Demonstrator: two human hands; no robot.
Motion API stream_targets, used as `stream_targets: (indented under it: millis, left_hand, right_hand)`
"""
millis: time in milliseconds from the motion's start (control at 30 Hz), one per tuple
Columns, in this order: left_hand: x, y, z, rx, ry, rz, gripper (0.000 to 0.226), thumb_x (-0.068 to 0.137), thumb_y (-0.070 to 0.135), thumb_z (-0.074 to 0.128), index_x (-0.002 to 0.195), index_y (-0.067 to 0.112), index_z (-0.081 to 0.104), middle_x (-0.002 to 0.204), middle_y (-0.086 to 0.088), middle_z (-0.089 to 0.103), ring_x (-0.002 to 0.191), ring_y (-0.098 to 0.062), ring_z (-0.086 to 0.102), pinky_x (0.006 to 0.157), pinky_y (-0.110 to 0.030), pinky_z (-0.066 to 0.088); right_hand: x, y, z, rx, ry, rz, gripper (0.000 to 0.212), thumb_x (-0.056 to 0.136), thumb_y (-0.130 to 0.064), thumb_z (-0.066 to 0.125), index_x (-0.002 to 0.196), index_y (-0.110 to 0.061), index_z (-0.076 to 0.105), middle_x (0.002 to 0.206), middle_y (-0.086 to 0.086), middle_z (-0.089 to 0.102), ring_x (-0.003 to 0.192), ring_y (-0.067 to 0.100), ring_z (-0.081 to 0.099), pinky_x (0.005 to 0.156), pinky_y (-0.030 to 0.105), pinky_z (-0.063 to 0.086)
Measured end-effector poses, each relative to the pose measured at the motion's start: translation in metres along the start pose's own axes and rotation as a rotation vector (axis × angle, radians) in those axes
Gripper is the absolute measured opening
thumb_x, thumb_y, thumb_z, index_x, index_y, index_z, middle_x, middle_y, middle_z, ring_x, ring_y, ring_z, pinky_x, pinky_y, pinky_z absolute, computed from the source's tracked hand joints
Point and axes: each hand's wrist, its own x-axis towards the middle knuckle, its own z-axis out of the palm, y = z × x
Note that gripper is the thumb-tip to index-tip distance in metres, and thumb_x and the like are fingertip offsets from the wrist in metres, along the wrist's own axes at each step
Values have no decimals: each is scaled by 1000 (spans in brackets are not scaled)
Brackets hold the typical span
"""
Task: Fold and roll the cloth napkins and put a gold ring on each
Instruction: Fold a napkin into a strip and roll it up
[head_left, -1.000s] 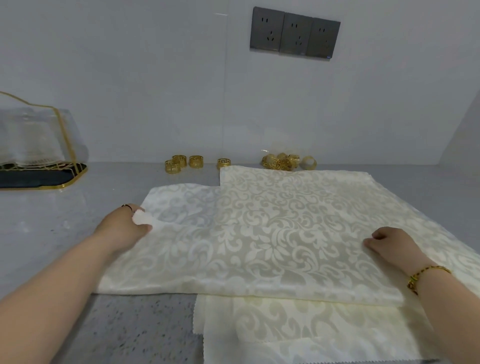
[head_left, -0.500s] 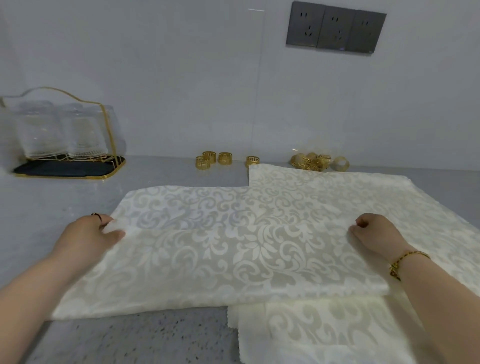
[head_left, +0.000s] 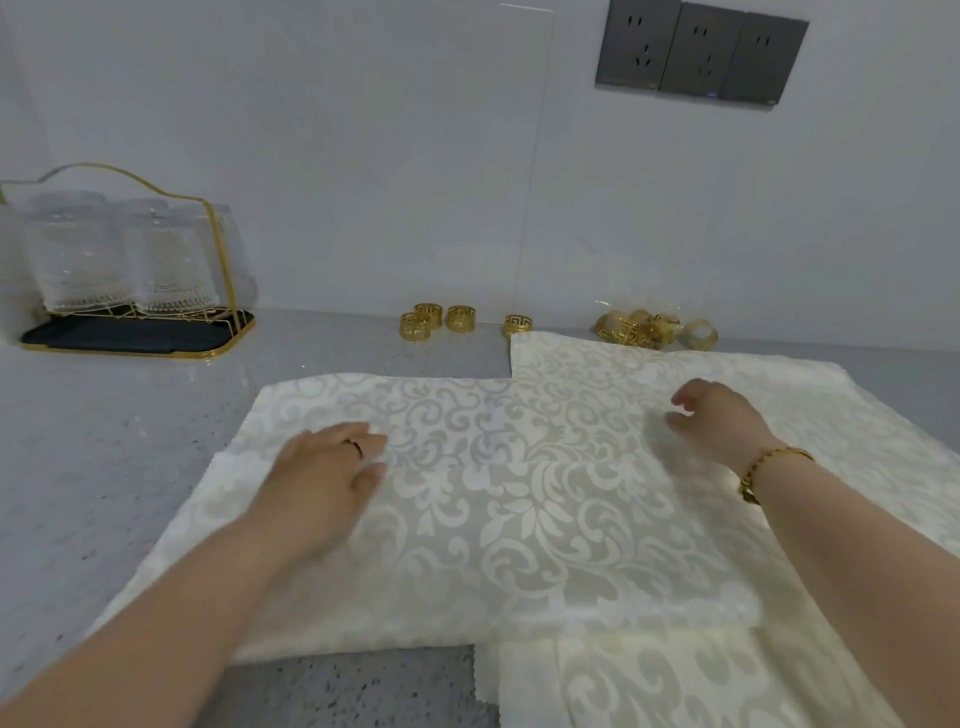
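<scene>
A cream damask napkin (head_left: 493, 509), folded in half, lies across the grey counter on top of more napkins (head_left: 675, 680). My left hand (head_left: 327, 467) rests flat on its left part, fingers straight. My right hand (head_left: 717, 421) hovers over its right part with loosely curled fingers and holds nothing. Several gold rings (head_left: 441, 319) stand by the wall behind the cloth. Another heap of gold rings (head_left: 649, 330) lies to their right.
A gold-wire rack with upturned glasses (head_left: 119, 270) stands on a dark tray at the back left. Dark wall sockets (head_left: 701, 52) sit above. Bare grey counter (head_left: 104, 441) stretches to the left of the napkins.
Both hands let go of the napkin's side edges and moved inward over its top. The left now lies flat on it; the right has lifted slightly.
</scene>
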Motion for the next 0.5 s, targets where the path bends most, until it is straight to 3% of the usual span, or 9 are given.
stream_targets:
  millis: [133, 300, 367, 433, 500]
  left_hand:
    - [7, -3, 18, 30, -124, 16, 44, 99, 35, 26, 142, 28, 25, 154, 9, 13, 141, -8, 10, 113, -24, 2]
    - [9, -5, 20, 26, -69, 55, 43, 97, 43, 22, 138, 32, 31, 151, 13, 18, 139, -5, 14, 112, -21, 5]
    - [9, -6, 20, 13, -59, 55, 68, 81, 59, 3, 137, 34, 32, 150, 15, 19, 139, -4, 15, 111, -20, 6]
    - [8, -8, 21, 24, -75, 46, 96, 54, 60, -13, 136, 36, 31, 150, 17, 19, 139, -3, 14, 111, -19, 4]
    - [9, -11, 23, 24, -69, 40, 101, 48, 58, -16, 135, 38, 30, 149, 18, 18, 138, -1, 12, 111, -19, 2]
  right_hand:
    - [32, -40, 22, -92, -124, -125, 39, 92, -21, 48, 130, -13, 44, 131, 10, 49, 121, 25, 46, 95, 32, 40]
    - [63, -77, 51, -119, -254, -170, 49, 93, -17, 41, 140, -18, 28, 140, 11, 39, 125, 28, 42, 98, 35, 39]
    - [72, -88, 58, -131, -267, -198, 48, 93, -14, 39, 139, -17, 29, 139, 11, 39, 126, 28, 39, 101, 35, 36]
    - [80, -97, 60, -174, -256, -222, 46, 92, -12, 40, 137, -17, 33, 137, 10, 41, 128, 27, 35, 103, 35, 32]
    - [85, -101, 58, -216, -267, -227, 44, 90, -13, 42, 133, -21, 39, 134, 8, 44, 128, 26, 33, 102, 34, 31]
